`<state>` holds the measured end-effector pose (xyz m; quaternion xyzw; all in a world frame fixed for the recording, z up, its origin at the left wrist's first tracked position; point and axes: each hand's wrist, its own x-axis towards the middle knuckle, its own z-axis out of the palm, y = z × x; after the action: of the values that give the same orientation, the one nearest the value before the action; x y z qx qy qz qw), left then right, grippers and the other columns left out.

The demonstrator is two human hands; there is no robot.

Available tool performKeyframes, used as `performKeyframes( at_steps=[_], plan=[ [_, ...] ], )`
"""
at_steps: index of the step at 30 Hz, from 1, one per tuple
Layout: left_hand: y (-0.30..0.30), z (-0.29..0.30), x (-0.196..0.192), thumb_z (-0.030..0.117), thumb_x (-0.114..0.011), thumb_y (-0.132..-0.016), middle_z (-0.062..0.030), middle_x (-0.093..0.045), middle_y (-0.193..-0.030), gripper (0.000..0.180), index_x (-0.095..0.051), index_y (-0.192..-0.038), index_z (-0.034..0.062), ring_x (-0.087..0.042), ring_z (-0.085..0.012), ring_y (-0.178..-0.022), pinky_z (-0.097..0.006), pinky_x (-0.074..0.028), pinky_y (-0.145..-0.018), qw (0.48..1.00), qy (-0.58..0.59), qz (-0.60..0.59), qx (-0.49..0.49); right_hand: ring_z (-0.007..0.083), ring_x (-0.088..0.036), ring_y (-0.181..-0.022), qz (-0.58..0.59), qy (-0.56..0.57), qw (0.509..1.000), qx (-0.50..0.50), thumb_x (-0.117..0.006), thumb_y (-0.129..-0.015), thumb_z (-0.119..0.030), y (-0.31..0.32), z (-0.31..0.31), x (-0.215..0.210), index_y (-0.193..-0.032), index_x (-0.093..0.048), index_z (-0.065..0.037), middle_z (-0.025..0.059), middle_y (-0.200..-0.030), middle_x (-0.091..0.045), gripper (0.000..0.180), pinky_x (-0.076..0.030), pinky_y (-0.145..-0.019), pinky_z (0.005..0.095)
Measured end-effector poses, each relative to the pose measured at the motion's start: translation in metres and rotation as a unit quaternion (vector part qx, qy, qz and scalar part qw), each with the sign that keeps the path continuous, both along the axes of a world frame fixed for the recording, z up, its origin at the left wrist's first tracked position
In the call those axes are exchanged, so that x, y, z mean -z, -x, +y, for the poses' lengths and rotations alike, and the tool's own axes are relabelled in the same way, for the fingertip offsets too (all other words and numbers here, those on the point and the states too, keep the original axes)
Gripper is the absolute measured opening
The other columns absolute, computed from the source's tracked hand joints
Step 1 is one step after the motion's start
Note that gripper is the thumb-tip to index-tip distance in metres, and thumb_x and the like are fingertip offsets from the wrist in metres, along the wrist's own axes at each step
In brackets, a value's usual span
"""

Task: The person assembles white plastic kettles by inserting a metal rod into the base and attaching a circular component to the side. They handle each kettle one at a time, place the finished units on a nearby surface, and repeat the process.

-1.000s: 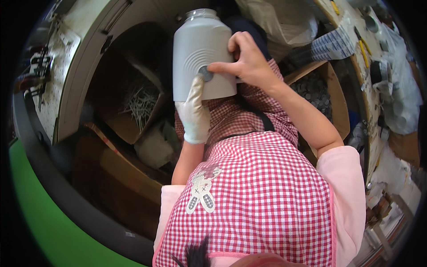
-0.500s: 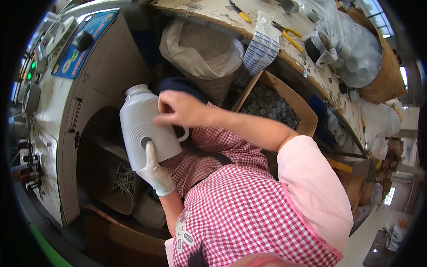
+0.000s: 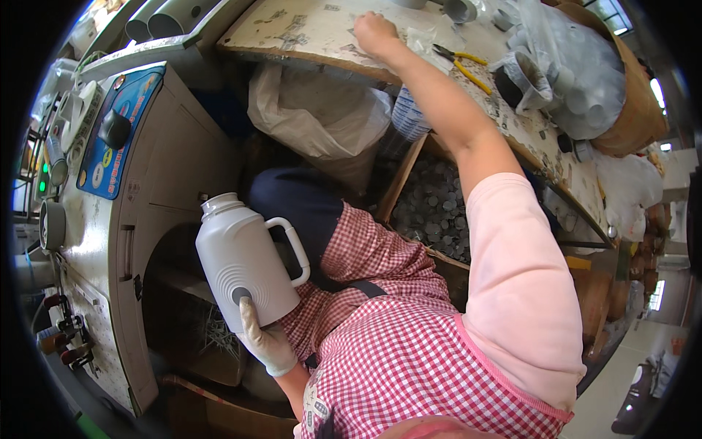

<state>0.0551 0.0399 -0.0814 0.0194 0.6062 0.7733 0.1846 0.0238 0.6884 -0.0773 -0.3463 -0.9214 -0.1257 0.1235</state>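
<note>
My left hand (image 3: pixel 267 344), in a white glove, grips the base of a pale grey plastic jug (image 3: pixel 245 249). The jug leans slightly, its threaded neck up and its handle on the right. The thumb lies by a dark oval spot low on the jug, below moulded concentric rings. My bare right hand (image 3: pixel 376 34) is stretched out to the far worktable (image 3: pixel 292 29), its fingers curled down at the surface. What lies under those fingers is hidden. Yellow-handled pliers (image 3: pixel 466 62) rest on the table to the right of that hand.
Below the table stand a large whitish sack (image 3: pixel 322 110) and a cardboard box of small grey discs (image 3: pixel 431 201). A white machine cabinet (image 3: pixel 168 139) with a blue panel is on the left. Clear bags of grey cylindrical parts (image 3: pixel 585 80) sit at the far right.
My right hand has left the jug's side and reached far out to the worktable, over where a yellow-handled tool lay. The left hand still holds the jug.
</note>
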Motion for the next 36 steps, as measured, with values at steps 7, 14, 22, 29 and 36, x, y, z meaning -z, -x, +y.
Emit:
performKeyframes(
  at_steps=[7,14,22,29,36],
  plan=[
    [-0.003,-0.013,0.002,0.018,-0.055,-0.105,-0.0141,-0.058,-0.144,0.041,-0.058,-0.140,-0.0029,-0.054,-0.0253,-0.134,-0.045,-0.044,-0.114,0.975,-0.108,-0.189,-0.053,0.0358,-0.072,-0.092,0.376,0.678,0.628,-0.066,-0.068,-0.095,-0.043,-0.011,-0.093,-0.032,-0.124,-0.065,-0.007,0.0173,-0.109,-0.075,0.046,-0.058,-0.082,0.0502],
    [-0.005,-0.008,-0.036,0.014,-0.057,-0.103,-0.0117,-0.067,-0.126,0.040,-0.052,-0.140,-0.0009,-0.067,-0.0201,-0.114,-0.035,-0.056,-0.096,0.976,-0.148,-0.158,0.003,0.0041,-0.049,-0.062,-0.002,0.691,0.669,-0.274,-0.055,-0.106,-0.010,-0.073,-0.397,-0.090,-0.144,-0.061,-0.010,0.0007,-0.083,-0.061,0.038,-0.044,-0.058,0.0216],
    [-0.008,0.001,-0.066,0.013,-0.056,-0.104,-0.0155,-0.066,-0.125,0.039,-0.051,-0.139,-0.0039,-0.071,-0.0229,-0.107,-0.038,-0.064,-0.087,0.978,-0.140,-0.151,0.022,0.0269,-0.074,-0.103,0.015,0.544,0.715,-0.439,-0.059,-0.103,-0.004,-0.074,-0.452,-0.098,-0.143,-0.062,-0.011,0.0177,-0.125,-0.072,0.040,-0.058,-0.087,0.0340],
    [-0.012,-0.004,-0.058,0.011,-0.057,-0.104,-0.0162,-0.067,-0.123,0.038,-0.050,-0.139,-0.0030,-0.073,-0.0231,-0.105,-0.037,-0.065,-0.085,0.978,-0.146,-0.146,0.011,0.0259,-0.074,-0.097,0.016,0.560,0.715,-0.418,-0.058,-0.103,-0.003,-0.084,-0.463,-0.101,-0.143,-0.062,-0.011,0.0186,-0.119,-0.073,0.041,-0.058,-0.084,0.0341],
    [-0.013,-0.002,-0.059,0.015,-0.056,-0.105,-0.0163,-0.068,-0.120,0.039,-0.050,-0.138,-0.0044,-0.073,-0.0229,-0.100,-0.036,-0.065,-0.083,0.981,-0.141,-0.129,0.022,0.0245,-0.066,-0.065,-0.022,0.340,0.823,-0.454,-0.062,-0.090,0.006,-0.091,-0.472,-0.106,-0.146,-0.059,-0.017,0.0120,-0.086,-0.068,0.060,-0.055,-0.061,0.0350]
  ],
)
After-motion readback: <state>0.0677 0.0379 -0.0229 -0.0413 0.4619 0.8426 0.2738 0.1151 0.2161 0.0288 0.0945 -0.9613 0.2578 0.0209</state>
